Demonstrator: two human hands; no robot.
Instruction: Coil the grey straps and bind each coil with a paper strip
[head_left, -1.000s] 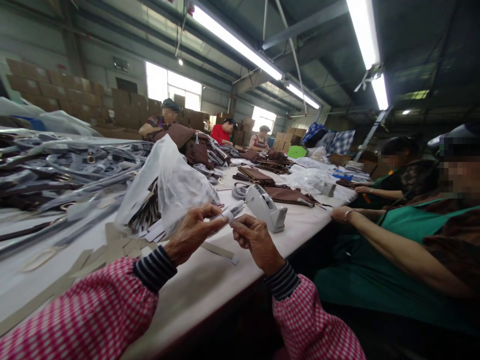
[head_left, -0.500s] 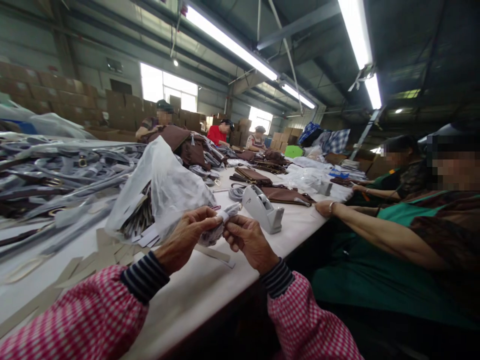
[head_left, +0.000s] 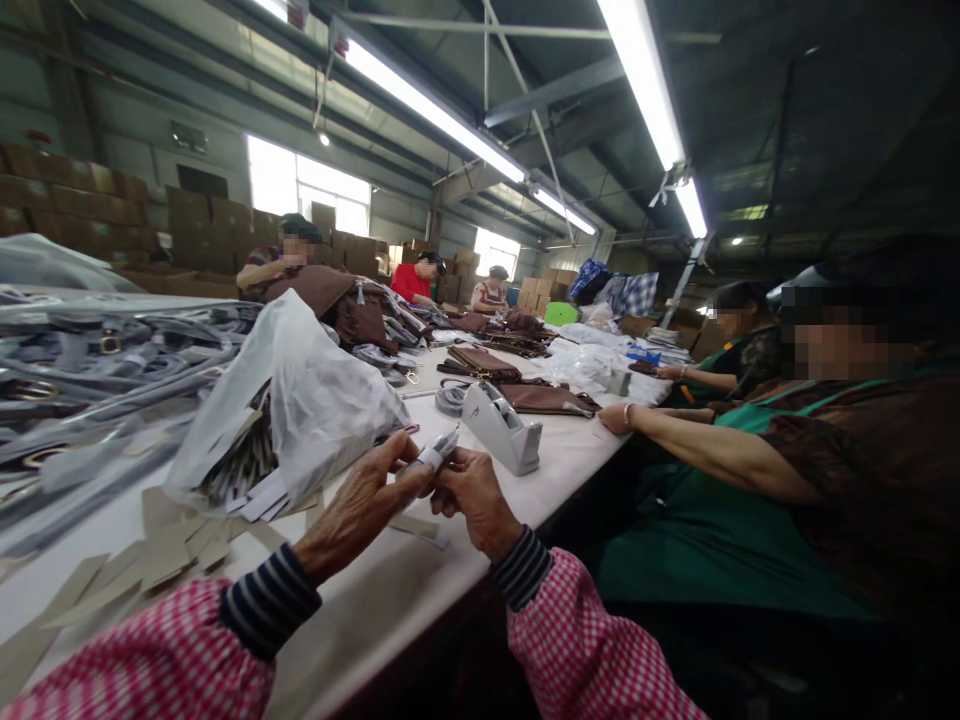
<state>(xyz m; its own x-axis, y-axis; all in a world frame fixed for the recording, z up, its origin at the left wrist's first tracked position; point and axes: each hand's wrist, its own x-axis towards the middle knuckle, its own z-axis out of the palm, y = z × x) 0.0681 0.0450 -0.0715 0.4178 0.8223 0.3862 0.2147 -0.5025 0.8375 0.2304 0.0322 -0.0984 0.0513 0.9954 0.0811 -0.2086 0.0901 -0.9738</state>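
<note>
Plastic-wrapped bundle (head_left: 433, 456) lies between both hands, gripped by left hand (head_left: 375, 497) and right hand (head_left: 472, 492) fingertips.

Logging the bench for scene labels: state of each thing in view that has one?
bundle: wrapped, held
left hand: closed on the bundle
right hand: fingers closed at the bundle
tape dispenser: upright
white plastic bag: open
grey strips: loose, overlapping
straps: heaped, many wrapped
brown pouch: lying flat
ceiling light: on
</note>
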